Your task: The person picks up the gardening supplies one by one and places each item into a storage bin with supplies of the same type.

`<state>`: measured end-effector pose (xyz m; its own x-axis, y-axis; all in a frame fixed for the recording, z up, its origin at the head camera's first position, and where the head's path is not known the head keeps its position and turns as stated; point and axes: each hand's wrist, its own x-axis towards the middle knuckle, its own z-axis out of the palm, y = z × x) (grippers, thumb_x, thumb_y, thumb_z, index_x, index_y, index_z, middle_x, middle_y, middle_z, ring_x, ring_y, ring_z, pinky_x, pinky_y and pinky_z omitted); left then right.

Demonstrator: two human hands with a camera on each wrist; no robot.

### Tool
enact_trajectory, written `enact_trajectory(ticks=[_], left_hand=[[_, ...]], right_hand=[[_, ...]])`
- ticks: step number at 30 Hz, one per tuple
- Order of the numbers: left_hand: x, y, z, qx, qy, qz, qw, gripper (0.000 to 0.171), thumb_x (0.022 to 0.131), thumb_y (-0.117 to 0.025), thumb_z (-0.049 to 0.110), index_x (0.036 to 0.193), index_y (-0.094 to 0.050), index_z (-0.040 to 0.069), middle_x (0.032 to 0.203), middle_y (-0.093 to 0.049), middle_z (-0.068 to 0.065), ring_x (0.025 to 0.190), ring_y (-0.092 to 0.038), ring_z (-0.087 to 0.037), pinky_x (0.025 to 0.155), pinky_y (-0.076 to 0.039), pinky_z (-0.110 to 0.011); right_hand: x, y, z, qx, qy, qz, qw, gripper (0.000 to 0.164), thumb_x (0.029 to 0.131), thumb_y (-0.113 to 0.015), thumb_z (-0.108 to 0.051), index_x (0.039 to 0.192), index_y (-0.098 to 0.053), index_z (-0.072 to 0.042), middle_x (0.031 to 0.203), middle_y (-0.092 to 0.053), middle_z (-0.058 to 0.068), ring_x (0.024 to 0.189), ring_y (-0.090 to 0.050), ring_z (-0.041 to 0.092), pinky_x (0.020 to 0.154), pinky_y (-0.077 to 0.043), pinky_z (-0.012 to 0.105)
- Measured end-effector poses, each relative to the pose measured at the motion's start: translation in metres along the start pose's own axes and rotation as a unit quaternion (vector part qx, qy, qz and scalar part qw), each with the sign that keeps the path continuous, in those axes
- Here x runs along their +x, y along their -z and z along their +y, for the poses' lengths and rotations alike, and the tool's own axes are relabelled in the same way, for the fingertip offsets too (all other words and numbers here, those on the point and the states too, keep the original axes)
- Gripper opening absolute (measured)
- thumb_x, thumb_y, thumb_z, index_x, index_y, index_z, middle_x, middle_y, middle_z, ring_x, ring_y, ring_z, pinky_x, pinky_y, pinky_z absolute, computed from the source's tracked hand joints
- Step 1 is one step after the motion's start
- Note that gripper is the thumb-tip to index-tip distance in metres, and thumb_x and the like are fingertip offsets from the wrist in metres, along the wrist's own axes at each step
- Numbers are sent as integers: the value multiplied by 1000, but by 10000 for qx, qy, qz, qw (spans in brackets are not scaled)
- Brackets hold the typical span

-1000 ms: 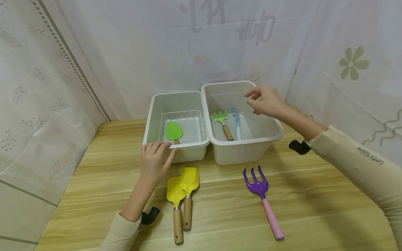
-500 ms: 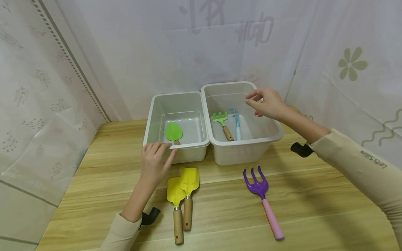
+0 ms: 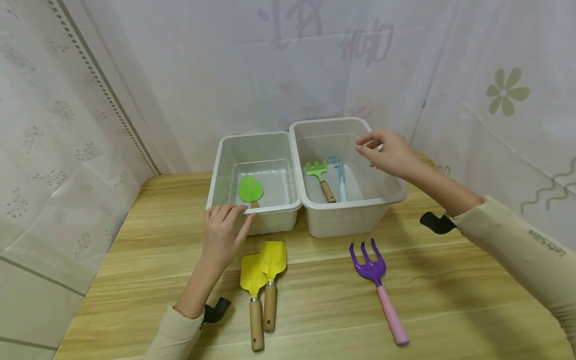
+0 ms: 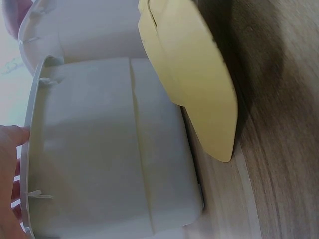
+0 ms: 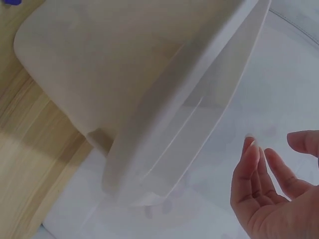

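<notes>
My left hand [image 3: 221, 232] grips the near rim of the left plastic bin [image 3: 214, 172], with fingers over the edge; in the left wrist view the thumb [image 4: 19, 135] touches the rim from outside. A green leaf-shaped trowel [image 3: 250, 188] lies in this bin. Over the right side of the right plastic bin [image 3: 346, 220] hovers my right hand [image 3: 390, 154], fingers loosely bent, holding nothing. Inside that bin lie a green hand rake [image 3: 317, 169] with a wooden handle and a light blue rake [image 3: 341, 177]. Both bins stand side by side, touching.
Two yellow shovels [image 3: 253, 275] with wooden handles overlap in front of the left bin. A purple fork [image 3: 371, 269] with a pink handle lies in front of the right bin. Printed curtains [image 3: 252, 70] hang behind the wooden table [image 3: 315, 300].
My right hand has shifted slightly right and down above the right bin. The left hand keeps its place on the left bin's rim, and the tools lie as before.
</notes>
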<state>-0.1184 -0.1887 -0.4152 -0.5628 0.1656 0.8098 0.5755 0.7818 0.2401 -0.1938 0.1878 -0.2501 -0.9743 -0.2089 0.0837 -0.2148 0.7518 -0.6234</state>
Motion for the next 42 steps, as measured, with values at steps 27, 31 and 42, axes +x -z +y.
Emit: enact_trajectory(ticks=[27, 31, 42], left_hand=[[-1, 0, 0, 6, -67, 41, 10000, 25, 83, -86, 10, 100, -75, -3, 91, -73, -19, 88, -62, -39, 88, -45, -57], [0, 1, 0, 46, -63, 9, 10000, 25, 83, -87, 11, 100, -75, -3, 91, -73, -19, 88, -62, -39, 88, -45, -56], [0, 1, 1, 23, -55, 13, 10000, 25, 82, -87, 10, 100, -76, -3, 91, -73, -18, 88, -62, -38, 88, -45, -56]], right_hand=[[-47, -6, 11, 195, 411, 706, 9965, 38, 108, -60, -28, 134, -69, -2, 125, -73, 27, 102, -70, 38, 67, -50, 17], [-53, -9, 13, 307, 487, 938, 9939, 37, 108, -60, -26, 133, -69, -1, 121, -73, 28, 101, -71, 38, 69, -48, 11], [-73, -19, 12, 428, 678, 1530, 9850, 31, 106, -62, -20, 129, -72, -2, 116, -75, 22, 90, -63, 0, 75, -47, 4]])
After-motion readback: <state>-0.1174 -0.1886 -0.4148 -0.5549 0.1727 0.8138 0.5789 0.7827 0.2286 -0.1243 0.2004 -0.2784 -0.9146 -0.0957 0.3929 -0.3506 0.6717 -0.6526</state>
